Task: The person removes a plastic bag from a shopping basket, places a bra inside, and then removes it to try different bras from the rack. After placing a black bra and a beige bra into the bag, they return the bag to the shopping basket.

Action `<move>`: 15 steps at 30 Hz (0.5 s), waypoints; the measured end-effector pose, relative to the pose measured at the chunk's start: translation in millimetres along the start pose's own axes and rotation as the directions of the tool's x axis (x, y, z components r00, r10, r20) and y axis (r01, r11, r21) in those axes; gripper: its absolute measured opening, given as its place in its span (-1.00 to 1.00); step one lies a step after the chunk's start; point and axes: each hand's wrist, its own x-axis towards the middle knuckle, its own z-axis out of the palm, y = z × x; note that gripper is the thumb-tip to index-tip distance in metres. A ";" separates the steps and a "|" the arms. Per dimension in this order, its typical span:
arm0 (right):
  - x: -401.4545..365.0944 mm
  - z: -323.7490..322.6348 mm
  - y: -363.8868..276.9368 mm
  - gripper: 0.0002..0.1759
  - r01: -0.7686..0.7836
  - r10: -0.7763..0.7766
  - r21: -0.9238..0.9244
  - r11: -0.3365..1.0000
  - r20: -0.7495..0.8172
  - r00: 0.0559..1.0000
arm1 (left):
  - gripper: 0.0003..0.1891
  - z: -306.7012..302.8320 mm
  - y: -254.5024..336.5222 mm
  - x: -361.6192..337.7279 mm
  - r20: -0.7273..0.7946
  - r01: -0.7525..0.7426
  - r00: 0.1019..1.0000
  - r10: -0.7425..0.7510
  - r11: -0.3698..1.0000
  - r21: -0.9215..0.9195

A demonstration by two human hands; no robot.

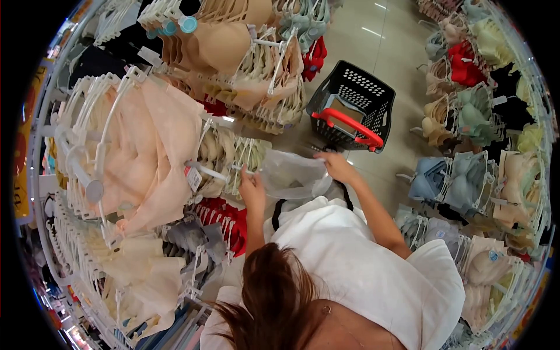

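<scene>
A translucent plastic bag (291, 174) is stretched between my hands, in front of my white top. My left hand (252, 188) pinches its left edge, close to the tip of a display hook with pale bras (254, 154). On the other side, my right hand (338, 167) grips the bag's upper right corner. What is inside the bag, if anything, I cannot make out.
A black shopping basket (382, 105) with a red handle (368, 139) stands on the tiled floor (382, 38) ahead. Racks of hanging bras line both sides, with peach ones (157, 146) close on the left and blue ones (430, 178) on the right.
</scene>
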 end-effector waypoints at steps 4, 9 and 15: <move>24.3 -31.7 -50.3 -0.63 0.009 0.025 0.154 0.988 -0.218 0.976 | -0.51 -11.4 49.3 12.7 -0.031 0.105 0.992 -0.124 0.926 -0.363; 38.4 -29.5 -44.9 -0.68 0.002 0.076 0.204 0.979 -0.376 0.923 | -0.39 -11.9 92.2 -31.3 -0.353 -0.572 0.720 0.597 0.799 0.184; 41.1 -39.9 -66.8 -0.67 -0.024 0.155 0.598 0.801 -0.169 0.973 | -0.31 14.7 99.8 -42.4 0.368 -0.683 0.710 0.601 0.715 0.149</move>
